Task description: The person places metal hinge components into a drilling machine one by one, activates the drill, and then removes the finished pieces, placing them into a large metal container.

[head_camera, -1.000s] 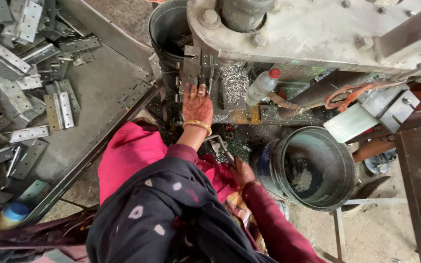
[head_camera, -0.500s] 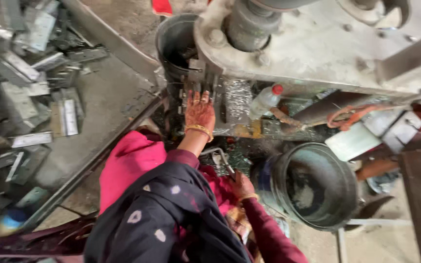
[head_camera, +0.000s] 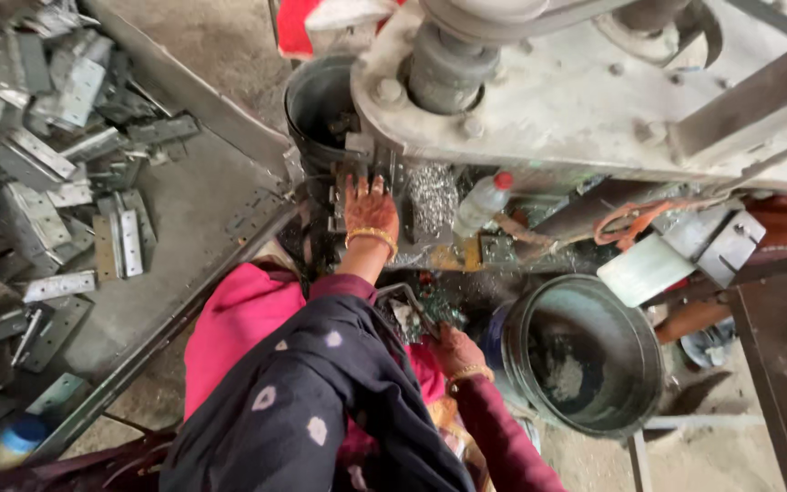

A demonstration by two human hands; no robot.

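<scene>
My left hand [head_camera: 371, 208], with a gold bangle on the wrist, reaches forward onto the bed of a grey press machine [head_camera: 539, 100]. Its fingers are spread and the tips lie under the press head, so anything beneath them is hidden. My right hand [head_camera: 453, 351], also wearing a bangle, rests low by my lap. Its fingers curl at the edge of a small pan [head_camera: 403, 310] holding small metal bits. A heap of shiny small parts [head_camera: 432, 200] lies on the bed just right of my left hand.
A plastic bottle with a red cap [head_camera: 483, 202] lies on the bed. A round metal bucket [head_camera: 585, 355] stands at the right and a dark bin [head_camera: 316, 100] behind the press. Several flat metal brackets [head_camera: 47, 173] are piled at the left.
My left hand stays at the press bed, reaching slightly further in. My right hand has stayed low by the pan. The view has tilted so that more of the machine's top shows.
</scene>
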